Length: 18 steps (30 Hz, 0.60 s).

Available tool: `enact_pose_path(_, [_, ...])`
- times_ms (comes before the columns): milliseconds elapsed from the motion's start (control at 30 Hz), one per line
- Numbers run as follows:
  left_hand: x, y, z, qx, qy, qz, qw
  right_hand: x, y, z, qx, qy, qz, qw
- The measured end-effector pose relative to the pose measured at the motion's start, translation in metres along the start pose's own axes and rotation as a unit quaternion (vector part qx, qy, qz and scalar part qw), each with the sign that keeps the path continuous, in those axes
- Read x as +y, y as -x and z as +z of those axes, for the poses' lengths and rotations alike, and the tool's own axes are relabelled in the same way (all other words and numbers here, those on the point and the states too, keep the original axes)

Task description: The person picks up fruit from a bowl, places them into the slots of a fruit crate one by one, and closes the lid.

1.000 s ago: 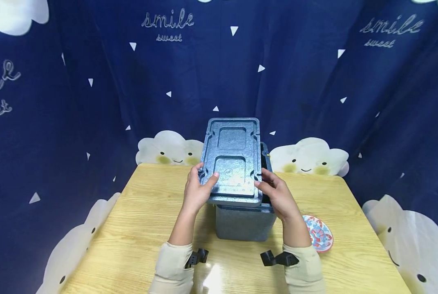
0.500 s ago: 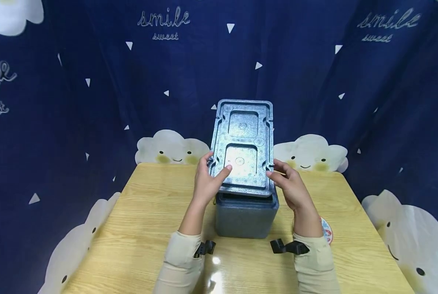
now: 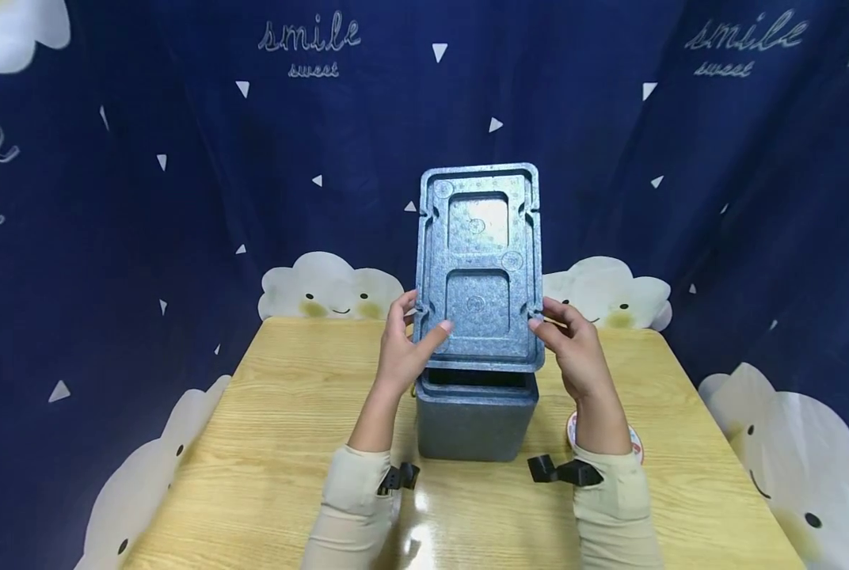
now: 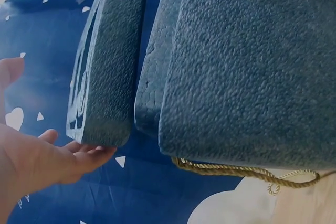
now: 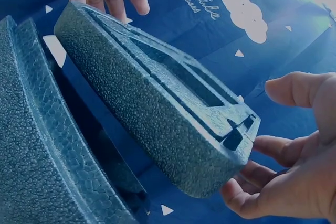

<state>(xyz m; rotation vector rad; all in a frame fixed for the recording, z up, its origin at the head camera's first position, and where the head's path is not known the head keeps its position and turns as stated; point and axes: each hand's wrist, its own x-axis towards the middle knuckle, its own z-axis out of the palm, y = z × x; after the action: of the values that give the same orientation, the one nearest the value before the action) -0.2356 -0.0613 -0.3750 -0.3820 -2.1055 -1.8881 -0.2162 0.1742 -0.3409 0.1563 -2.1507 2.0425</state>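
Note:
A blue-grey foam box lid (image 3: 477,261) is tilted up above the matching foam box (image 3: 476,427), with its recessed panels turned toward me. My left hand (image 3: 409,344) holds the lid's left edge, and my right hand (image 3: 574,348) holds the right edge. In the left wrist view, the left fingers (image 4: 86,161) bear on the lid's side. The right fingers (image 5: 252,182) curl at the lid's edge in the right wrist view. Below the lid, the box's dark opening shows as a strip; its contents are hidden. A gold twisted cord (image 4: 247,172) runs beside the box.
A red-and-blue patterned plate (image 3: 637,447) lies partly hidden behind my right forearm. The box stands on a wooden table (image 3: 303,427). A dark blue curtain (image 3: 182,119) printed with clouds hangs directly behind.
Both hands have raised the lid, shifted it to the right and tipped it more upright. The hands moved up and right with it. The box stays nearly in place.

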Motion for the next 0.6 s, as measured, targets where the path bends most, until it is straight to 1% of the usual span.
enact_pose_path(167, [-0.002,-0.003,-0.003,0.005,0.016,0.012,0.9998,0.004,-0.003,0.001,0.01,-0.02,-0.024,0.999])
enact_pose_path(200, [0.002,-0.002,-0.004,0.004,0.026,0.014,0.9996,0.004,-0.003,0.001,0.013,-0.026,-0.028,0.999])
enact_pose_path(300, [0.003,-0.003,-0.004,0.004,0.048,0.021,0.9986,0.007,-0.005,0.002,0.021,-0.037,-0.037,0.998])
enact_pose_path(367, [0.006,-0.003,-0.005,-0.001,0.061,0.021,0.9979,0.01,-0.006,0.001,0.025,-0.039,-0.041,0.998])
enact_pose_path(400, [0.009,-0.003,-0.005,-0.003,0.064,0.022,0.9977,0.011,-0.006,0.001,0.024,-0.038,-0.043,0.998])
enact_pose_path(433, [0.009,-0.003,-0.005,-0.002,0.064,0.023,0.9977,0.012,-0.007,0.001,0.023,-0.038,-0.047,0.998])
enact_pose_path(600, [0.034,0.004,-0.008,-0.007,0.059,0.019,0.998,0.013,-0.007,0.002,0.02,-0.051,-0.06,0.997])
